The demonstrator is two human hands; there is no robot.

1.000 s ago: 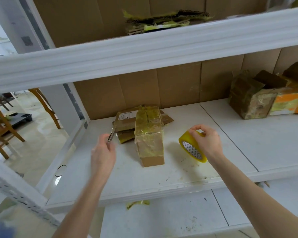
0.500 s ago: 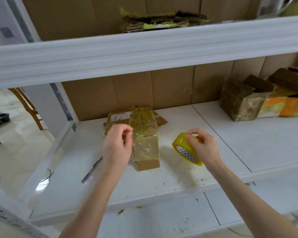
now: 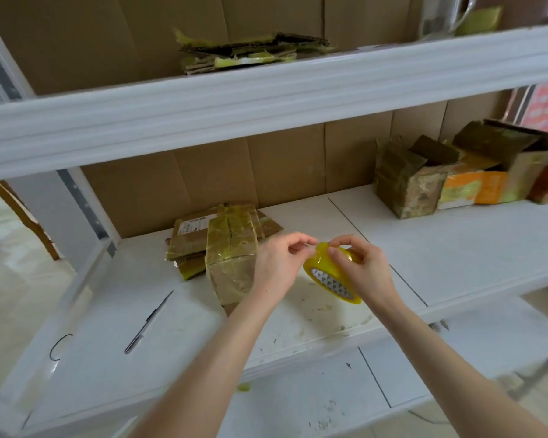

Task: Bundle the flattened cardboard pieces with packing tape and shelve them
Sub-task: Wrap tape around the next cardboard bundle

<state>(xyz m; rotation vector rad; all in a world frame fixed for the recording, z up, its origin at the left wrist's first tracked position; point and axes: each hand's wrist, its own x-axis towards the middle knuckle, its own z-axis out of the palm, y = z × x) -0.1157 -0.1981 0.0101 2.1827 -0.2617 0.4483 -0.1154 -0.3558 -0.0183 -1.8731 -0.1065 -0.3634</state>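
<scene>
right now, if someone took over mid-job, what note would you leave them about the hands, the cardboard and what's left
Right hand holds the yellow tape roll above the middle shelf.
Left hand pinches at the roll's top edge, seemingly picking for the tape end.
Cardboard bundle, partly taped, lies on the middle shelf left of the hands; the knife lies nearer the front.
Another flattened stack sits on the upper shelf.
Left: free the tape end, finish wrapping, shelve the bundle.

a thin knife [image 3: 148,322] lies near open taped boxes [image 3: 415,181] and a wooden chair [image 3: 26,216].
</scene>
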